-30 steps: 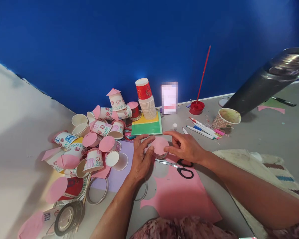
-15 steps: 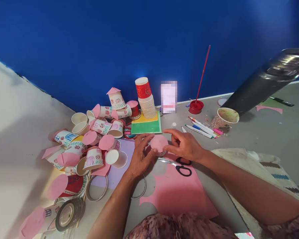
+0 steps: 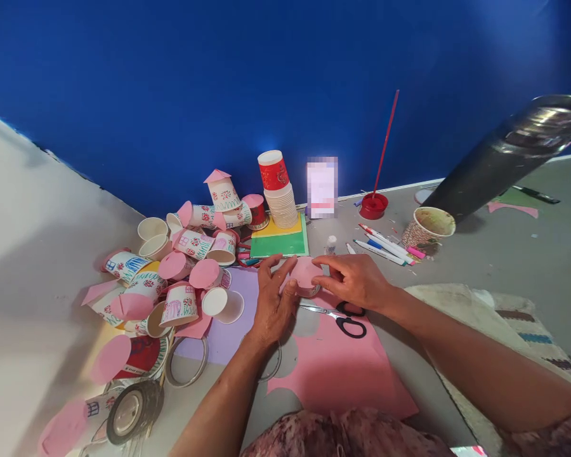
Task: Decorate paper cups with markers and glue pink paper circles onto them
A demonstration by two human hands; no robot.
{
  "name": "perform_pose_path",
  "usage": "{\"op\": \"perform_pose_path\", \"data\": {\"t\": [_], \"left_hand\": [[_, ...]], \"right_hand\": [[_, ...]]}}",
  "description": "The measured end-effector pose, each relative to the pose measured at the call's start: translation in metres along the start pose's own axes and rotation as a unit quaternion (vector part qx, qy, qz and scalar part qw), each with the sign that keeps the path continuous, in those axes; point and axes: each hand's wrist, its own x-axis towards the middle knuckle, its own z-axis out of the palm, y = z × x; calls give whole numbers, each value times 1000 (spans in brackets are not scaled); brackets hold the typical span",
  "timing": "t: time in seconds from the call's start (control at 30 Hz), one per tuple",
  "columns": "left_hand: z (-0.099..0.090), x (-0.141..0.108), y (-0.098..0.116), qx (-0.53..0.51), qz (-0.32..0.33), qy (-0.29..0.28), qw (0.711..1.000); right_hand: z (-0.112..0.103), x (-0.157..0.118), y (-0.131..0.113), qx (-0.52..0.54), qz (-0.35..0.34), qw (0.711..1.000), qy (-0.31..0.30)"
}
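Note:
Both my hands close around a small paper cup topped with a pink paper circle [image 3: 305, 274] on the floor in front of me. My left hand [image 3: 272, 302] grips its left side with thumb and fingers. From the right, my right hand [image 3: 354, 279] presses fingers over the pink top. Black-handled scissors [image 3: 343, 317] lie just under my right hand, on a pink paper sheet [image 3: 342, 368] with round holes cut out of it. A lilac sheet [image 3: 228, 324] lies beside my left wrist.
A heap of decorated cups with pink tops [image 3: 181, 266] fills the left. Behind are a stack of red cups [image 3: 278, 190], green and yellow card [image 3: 280, 241], markers [image 3: 385, 247], a patterned cup [image 3: 428, 228], a red dish with stick [image 3: 375, 204], tape rolls [image 3: 133, 409] and a blue wall.
My right fingers have curled down over the pink top and my left fingers have closed tighter on the cup. The cup stays in the same spot.

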Motion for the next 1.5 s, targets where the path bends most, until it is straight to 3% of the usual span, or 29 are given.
{"op": "perform_pose_path", "data": {"t": [0.33,0.43,0.57,0.7,0.83,0.97,1.1,1.17,1.3,1.5], "left_hand": [[2,3,-4,18,10,29,999],[-1,3,-6,-2,13,-1,1000],[-2,4,-6,-74,-18,-68,995],[6,7,-3,-142,-39,-85,985],[14,11,1,-153,-64,-44,985],[13,9,0,-53,-73,17,996],[6,4,-5,-35,-26,0,999],[3,3,-5,-56,-10,18,998],[3,5,-5,-31,1,72,997],[5,5,-6,-10,-6,82,997]], "right_hand": [[-3,0,-4,17,27,999,-20],[-4,0,-4,15,24,999,-29],[-3,0,-1,36,7,999,20],[-4,1,2,72,4,993,95],[-6,3,2,79,6,989,126],[-3,3,2,68,6,988,137],[4,1,2,62,3,993,105],[6,0,2,58,2,995,85],[10,-2,0,44,-3,997,62],[13,-3,0,31,-14,998,48]]}}
